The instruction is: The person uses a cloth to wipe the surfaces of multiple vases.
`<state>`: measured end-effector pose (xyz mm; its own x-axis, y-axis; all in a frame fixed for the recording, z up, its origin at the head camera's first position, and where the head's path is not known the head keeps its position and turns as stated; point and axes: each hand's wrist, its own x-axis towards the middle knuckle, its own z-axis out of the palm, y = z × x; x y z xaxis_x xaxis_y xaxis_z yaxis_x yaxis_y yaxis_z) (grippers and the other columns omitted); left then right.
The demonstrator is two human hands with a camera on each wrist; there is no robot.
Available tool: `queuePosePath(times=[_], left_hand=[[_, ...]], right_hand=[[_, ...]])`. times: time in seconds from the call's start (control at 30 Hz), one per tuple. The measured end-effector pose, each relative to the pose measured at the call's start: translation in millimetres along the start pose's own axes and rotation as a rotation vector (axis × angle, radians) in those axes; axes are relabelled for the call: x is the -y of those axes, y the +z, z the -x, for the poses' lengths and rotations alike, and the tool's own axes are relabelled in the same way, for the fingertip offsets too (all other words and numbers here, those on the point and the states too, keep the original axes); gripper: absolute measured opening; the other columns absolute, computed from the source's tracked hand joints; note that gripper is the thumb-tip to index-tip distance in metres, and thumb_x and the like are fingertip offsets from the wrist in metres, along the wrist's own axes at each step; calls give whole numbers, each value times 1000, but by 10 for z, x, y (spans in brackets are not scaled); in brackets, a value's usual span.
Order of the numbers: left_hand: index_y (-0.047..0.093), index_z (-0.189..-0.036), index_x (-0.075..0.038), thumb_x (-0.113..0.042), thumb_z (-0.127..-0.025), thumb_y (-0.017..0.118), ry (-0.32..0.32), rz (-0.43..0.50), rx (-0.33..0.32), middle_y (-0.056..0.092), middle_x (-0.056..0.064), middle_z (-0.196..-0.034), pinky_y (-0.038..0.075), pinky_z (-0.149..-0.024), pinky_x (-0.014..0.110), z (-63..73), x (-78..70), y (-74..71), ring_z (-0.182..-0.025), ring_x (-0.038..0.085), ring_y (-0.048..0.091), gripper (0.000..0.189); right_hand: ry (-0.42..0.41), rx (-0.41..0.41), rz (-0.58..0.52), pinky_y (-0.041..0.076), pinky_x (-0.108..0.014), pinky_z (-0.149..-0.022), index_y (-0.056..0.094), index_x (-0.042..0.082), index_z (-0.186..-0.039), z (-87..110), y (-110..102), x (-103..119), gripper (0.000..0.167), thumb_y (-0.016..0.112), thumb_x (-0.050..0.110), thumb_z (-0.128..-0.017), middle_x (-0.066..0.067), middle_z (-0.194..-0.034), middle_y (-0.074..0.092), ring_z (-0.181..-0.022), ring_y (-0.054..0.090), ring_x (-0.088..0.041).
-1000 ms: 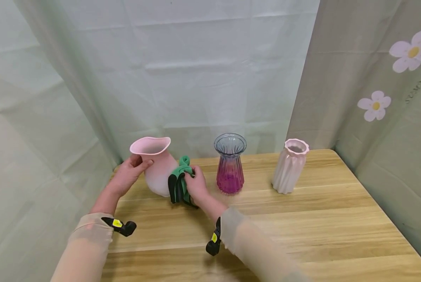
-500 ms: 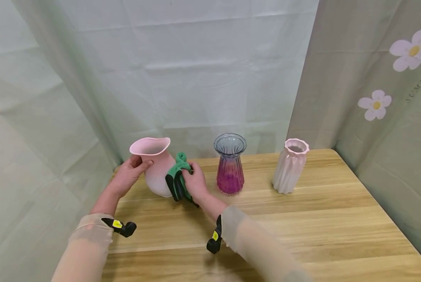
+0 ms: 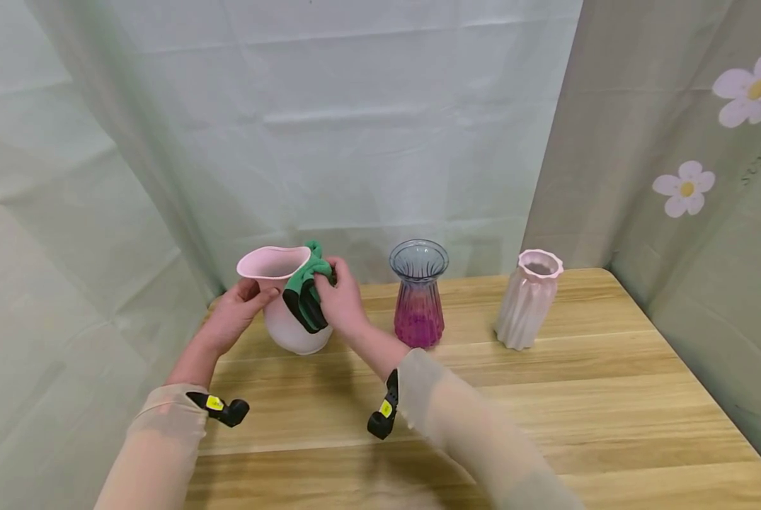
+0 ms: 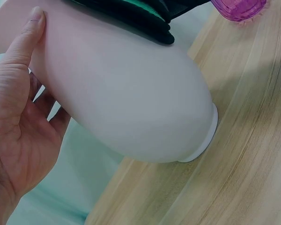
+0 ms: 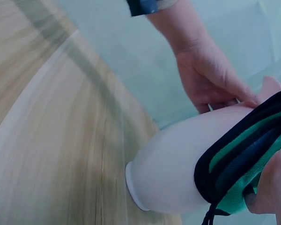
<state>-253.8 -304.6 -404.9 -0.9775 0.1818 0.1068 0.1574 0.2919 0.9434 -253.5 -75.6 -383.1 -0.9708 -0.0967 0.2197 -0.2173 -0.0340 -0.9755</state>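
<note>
Pink-and-white vase [image 3: 297, 333], long axis near upright, standing between two hands: the left hand [image 3: 230, 318] pinches its neck between thumb and fingers; the right hand [image 3: 345, 300], with the vase to its left, pinches a folded, black-edged green cloth [image 3: 308, 296] at the upper right wall. Whether the foot sits flat I cannot quite tell from here. Beneath, a wood-grained table [image 3: 584, 397]; rightward, a glass vase [image 3: 419, 308] and ribbed vase [image 3: 525, 313]; behind, pale curtains [image 3: 380, 142]
</note>
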Motion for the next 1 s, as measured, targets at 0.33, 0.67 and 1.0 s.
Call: queuePosePath(times=[0.33, 0.67, 1.0], left_hand=[[40, -150, -17, -32, -104, 62, -12, -24, -11, 45, 12, -144, 44, -95, 18, -11, -11, 4, -125, 19, 46, 53], [40, -151, -21, -32, -104, 63, -2, -33, -22, 44, 12, -147, 43, -96, 19, -12, -36, 1, -129, 19, 44, 53], [31, -156, -19, -28, -104, 63, 28, -6, -58, 37, 10, -154, 35, -112, 38, 49, -87, 96, -140, 23, 36, 62]], right_hand=[[-16, -15, 6, 48, -36, -98, 60, 11, -126, 6, -116, -32, 21, 57, 16, -105, -3, -120, 62, -110, 55, -16], [-19, -29, -54, 50, -36, -95, 57, 6, -127, 57, -484, -66, 21, 54, 13, -107, -9, -121, 58, -109, 55, -20], [15, 0, -56, 49, -41, -98, 56, 7, -127, 114, -566, -159, 20, 53, 13, -108, -10, -126, 57, -114, 54, -22]])
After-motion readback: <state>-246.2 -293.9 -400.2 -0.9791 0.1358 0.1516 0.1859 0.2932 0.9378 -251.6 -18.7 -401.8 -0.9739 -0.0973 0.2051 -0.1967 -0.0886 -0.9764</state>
